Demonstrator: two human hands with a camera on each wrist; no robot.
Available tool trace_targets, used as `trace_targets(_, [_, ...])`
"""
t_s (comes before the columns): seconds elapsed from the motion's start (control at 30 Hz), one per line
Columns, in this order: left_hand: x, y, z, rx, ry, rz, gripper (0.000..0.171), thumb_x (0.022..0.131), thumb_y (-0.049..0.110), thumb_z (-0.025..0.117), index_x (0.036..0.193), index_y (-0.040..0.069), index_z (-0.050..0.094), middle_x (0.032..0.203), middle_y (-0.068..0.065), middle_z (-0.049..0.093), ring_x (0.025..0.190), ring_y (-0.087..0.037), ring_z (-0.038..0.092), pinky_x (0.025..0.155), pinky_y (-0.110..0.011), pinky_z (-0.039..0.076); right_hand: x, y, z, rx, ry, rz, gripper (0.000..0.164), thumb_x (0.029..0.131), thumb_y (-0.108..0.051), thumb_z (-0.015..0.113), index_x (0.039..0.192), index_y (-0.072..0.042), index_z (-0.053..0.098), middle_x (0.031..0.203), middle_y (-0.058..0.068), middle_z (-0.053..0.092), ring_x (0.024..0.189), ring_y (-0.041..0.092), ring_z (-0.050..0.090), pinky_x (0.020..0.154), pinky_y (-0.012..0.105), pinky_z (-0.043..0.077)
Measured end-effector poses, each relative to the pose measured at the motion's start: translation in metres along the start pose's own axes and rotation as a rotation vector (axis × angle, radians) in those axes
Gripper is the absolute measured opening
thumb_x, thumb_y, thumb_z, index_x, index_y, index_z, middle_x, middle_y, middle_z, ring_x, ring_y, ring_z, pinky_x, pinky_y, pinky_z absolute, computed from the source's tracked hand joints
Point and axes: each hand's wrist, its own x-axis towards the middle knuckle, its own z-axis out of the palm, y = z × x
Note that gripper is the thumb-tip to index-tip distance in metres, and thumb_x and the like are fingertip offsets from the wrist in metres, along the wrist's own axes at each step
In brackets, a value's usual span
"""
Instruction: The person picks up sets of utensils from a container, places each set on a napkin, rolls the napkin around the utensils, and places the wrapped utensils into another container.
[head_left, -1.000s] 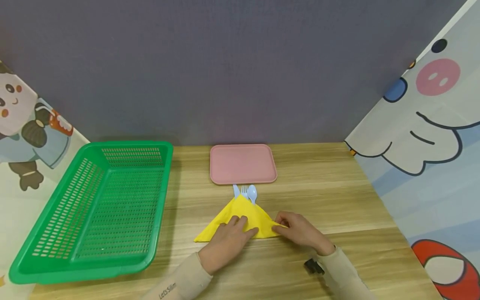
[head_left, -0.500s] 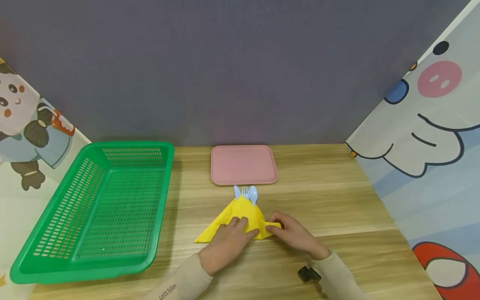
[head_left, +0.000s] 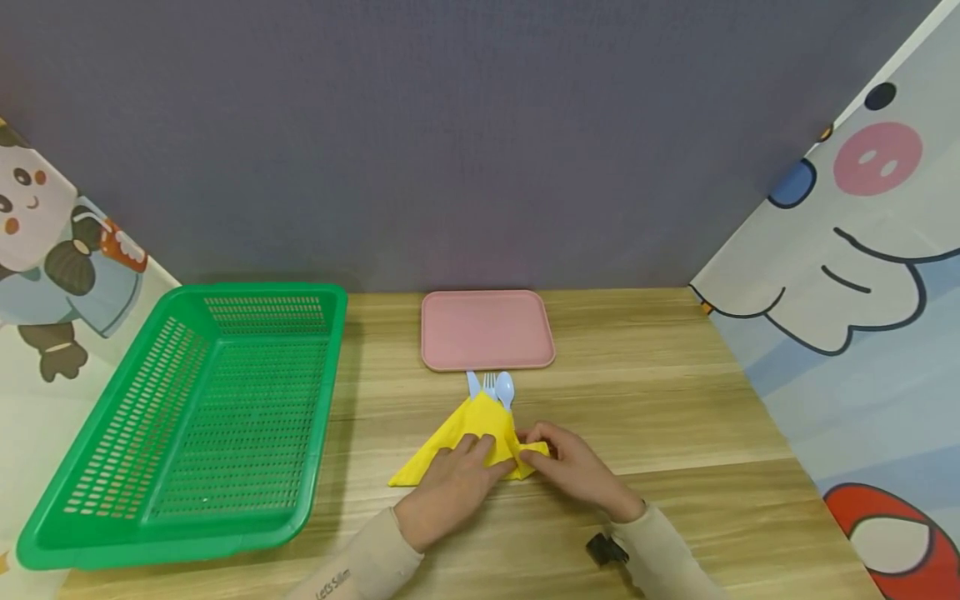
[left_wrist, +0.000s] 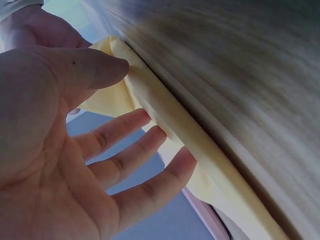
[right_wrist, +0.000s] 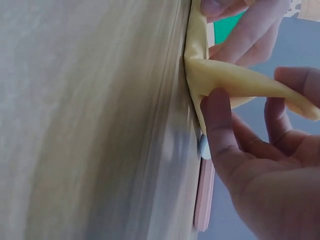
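So the right hand (head_left: pixel 573 471) is dragging the right corner of the yellow napkin (head_left: pixel 457 437) inward. A second ago that corner was lying flat and pointing out to the right; now it's lifted and folding over toward the middle, and the wrist has been sliding left with it. The right wrist view shows thumb and fingers (right_wrist: pixel 220 125) pinching the raised flap, so it's clearly got hold of the cloth. The left hand (head_left: pixel 450 483) is staying put, fingers (left_wrist: pixel 135 160) stretched out nearly straight and pressing the napkin down on the wooden surface (head_left: pixel 660 392), not gripping anything. The napkin is sitting mid-surface, just in front of the pink tray (head_left: pixel 487 329), with the blue cutlery (head_left: pixel 491 386) poking out of its top point. To me it looks like the wrap is only partway done: right side coming over, left corner untouched and flat. Green basket (head_left: pixel 187 417) is off to the left, well apart.
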Motion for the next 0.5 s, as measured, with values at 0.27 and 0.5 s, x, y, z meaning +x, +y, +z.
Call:
trace_targets(0.27, [0.0001, -0.0013, 0.0018, 0.017, 0.007, 0.009, 0.043, 0.096, 0.013, 0.064, 0.132, 0.037, 0.061, 0.111, -0.002, 0.05, 0.099, -0.021, 0.053, 0.053, -0.027, 0.046, 0.0029, -0.0059, 0.0023, -0.05, 0.003, 0.004, 0.01, 0.098, -0.019, 0.067, 0.091, -0.017, 0.061, 0.122, 0.011, 0.068, 0.113, 0.029, 0.061, 0.079, 0.031, 0.047])
trace_targets(0.5, [0.0012, -0.0023, -0.0008, -0.045, -0.035, 0.001, 0.044, 0.094, 0.008, 0.064, 0.131, 0.031, 0.06, 0.126, -0.003, 0.054, 0.11, -0.023, 0.055, 0.063, -0.034, 0.054, 0.0034, -0.008, 0.0016, -0.067, -0.002, 0.009, 0.012, 0.098, -0.023, 0.067, 0.089, -0.018, 0.061, 0.121, 0.009, 0.068, 0.11, 0.027, 0.06, 0.076, 0.03, 0.047])
